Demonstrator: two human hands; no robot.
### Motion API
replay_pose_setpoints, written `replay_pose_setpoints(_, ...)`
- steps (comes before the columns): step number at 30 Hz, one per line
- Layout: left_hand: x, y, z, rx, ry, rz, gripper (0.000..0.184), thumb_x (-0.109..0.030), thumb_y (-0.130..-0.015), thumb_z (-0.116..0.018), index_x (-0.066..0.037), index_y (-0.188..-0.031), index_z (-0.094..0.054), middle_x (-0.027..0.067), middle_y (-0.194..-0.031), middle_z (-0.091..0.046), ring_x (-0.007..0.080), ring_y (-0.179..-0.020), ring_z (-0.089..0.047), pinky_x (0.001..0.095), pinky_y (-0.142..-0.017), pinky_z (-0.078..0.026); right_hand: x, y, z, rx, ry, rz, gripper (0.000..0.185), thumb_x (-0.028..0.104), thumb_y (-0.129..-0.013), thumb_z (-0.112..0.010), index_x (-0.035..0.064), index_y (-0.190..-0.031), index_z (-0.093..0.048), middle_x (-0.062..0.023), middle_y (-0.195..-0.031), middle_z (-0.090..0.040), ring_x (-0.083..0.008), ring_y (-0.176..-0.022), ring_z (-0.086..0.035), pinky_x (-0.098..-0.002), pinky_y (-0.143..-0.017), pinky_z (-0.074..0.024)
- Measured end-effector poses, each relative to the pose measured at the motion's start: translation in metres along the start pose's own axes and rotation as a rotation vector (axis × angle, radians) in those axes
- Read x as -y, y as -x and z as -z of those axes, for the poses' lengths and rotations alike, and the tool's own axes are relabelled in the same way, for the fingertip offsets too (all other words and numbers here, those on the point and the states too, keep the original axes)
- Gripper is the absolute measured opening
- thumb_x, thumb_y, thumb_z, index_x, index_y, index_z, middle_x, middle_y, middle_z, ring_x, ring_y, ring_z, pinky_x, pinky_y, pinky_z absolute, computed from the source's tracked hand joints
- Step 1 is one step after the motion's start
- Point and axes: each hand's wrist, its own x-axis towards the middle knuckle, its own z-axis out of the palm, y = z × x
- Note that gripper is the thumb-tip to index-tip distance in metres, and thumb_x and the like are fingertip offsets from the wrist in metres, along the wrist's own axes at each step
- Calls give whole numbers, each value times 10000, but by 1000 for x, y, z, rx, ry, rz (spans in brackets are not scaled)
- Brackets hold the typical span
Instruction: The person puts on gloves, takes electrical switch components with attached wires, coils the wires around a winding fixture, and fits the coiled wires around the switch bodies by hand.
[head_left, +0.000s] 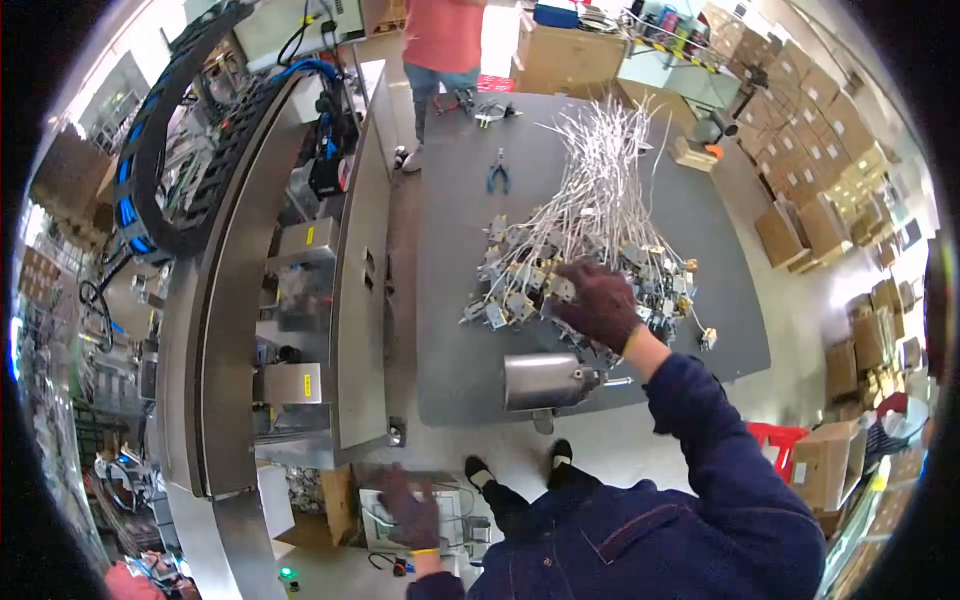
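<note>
My right hand point(600, 305), in a dark brown glove, reaches over the near side of a heap of small metal-and-plastic parts point(520, 305) with long thin silvery wires point(605, 170). Its fingers are apart around one of the parts; whether they touch it I cannot tell. My left hand point(410, 512), gloved alike, hangs low beside the table with its fingers spread and nothing in them. A metal cylinder point(540, 382) with a fitting at one end lies at the table's near edge, close to my right hand.
Blue-handled pliers point(498, 175) and other tools point(490, 110) lie on the grey table point(455, 260). A steel machine point(360, 330) stands at left. Across the table is a person point(443, 45). Cardboard boxes point(820, 120) are stacked at right, near a red stool point(775, 440).
</note>
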Motion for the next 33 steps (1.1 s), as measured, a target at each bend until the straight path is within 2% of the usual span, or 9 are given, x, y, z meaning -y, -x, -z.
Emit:
replay_pose_setpoints(3, -69, 24, 1, -10, 41, -195, 626, -280, -811, -618, -50, -1354, -409, 209, -1398, -393, 381, -1280, -361, 492, -1058, -271, -18, -5, -25, 107, 392, 118, 424, 404, -763, -638, 127, -1083, -610, -151, -991, -633, -339, -949, -609, -469, -847, -444)
replay_pose_setpoints(8, -116, 13, 38, 43, 550, -78, 534, -224, -863, -592, -49, -1342, -434, 193, -1395, -407, 363, -1322, -337, 472, -1101, -235, -46, -24, -7, 202, 62, 37, 327, 316, -751, -627, 116, -1010, -630, -169, -908, -644, -347, -883, -633, -452, -743, -493)
replay_pose_setpoints(10, -140, 1, 77, -98, 305, -179, 503, -177, -877, -577, -35, -1336, -431, 202, -1370, -428, 353, -1310, -358, 459, -1092, -262, -47, -18, 3, 93, -26, 60, 309, 305, -742, -629, 115, -986, -628, -169, -891, -644, -351, -808, -635, -441, -681, -501)
replay_pose_setpoints(18, -235, -22, 109, -189, 364, -438, 453, -68, -880, -547, -11, -1317, -444, 193, -1296, -460, 328, -1233, -436, 412, -1050, -330, -53, -12, -68, 80, 281, 166, 373, 343, -733, -615, 93, -1009, -625, -203, -972, -631, -372, -888, -616, -517, -841, -428)
replay_pose_setpoints(22, -240, -10, 109, -234, 421, -446, 454, -33, -861, -535, -17, -1309, -462, 181, -1291, -469, 310, -1228, -445, 409, -1044, -339, -52, -17, -29, 260, 186, 52, 352, 281, -698, -618, 118, -1009, -637, -179, -975, -627, -362, -847, -629, -485, -765, -471)
replay_pose_setpoints(25, -242, 2, 121, -268, 501, -362, 449, -36, -865, -525, -11, -1310, -465, 160, -1282, -489, 289, -1214, -464, 394, -1033, -356, -47, -3, 21, -75, -224, 41, 505, 261, -652, -703, 149, -1136, -612, -155, -969, -628, -342, -844, -630, -442, -728, -503)
replay_pose_setpoints(29, -256, 10, 144, -236, 575, -262, 481, -164, -888, -579, 3, -1319, -443, 162, -1264, -510, 297, -1136, -528, 387, -953, -450, -15, 28, 109, -96, -437, -6, 506, 262, -666, -718, 141, -1143, -602, -164, -941, -622, -349, -830, -629, -448, -733, -500)
replay_pose_setpoints(31, -299, 10, 173, 74, 1207, -146, 491, -192, -908, -569, 8, -1334, -429, 145, -1264, -508, 246, -1122, -529, 351, -874, -496, 10, 59, 133, -72, -457, 194, 525, 298, -675, -732, 122, -1149, -591, -159, -936, -611, -348, -863, -618, -445, -764, -490)
replay_pose_setpoints(33, -318, -12, 172, 194, 1273, -187, 458, -189, -914, -561, 5, -1312, -447, 134, -1218, -536, 223, -1065, -556, 328, -816, -512, 47, 89, 147, 129, -380, 220, 607, 352, -674, -761, 95, -1186, -560, -153, -1060, -592, -340, -985, -582, -452, -842, -461)
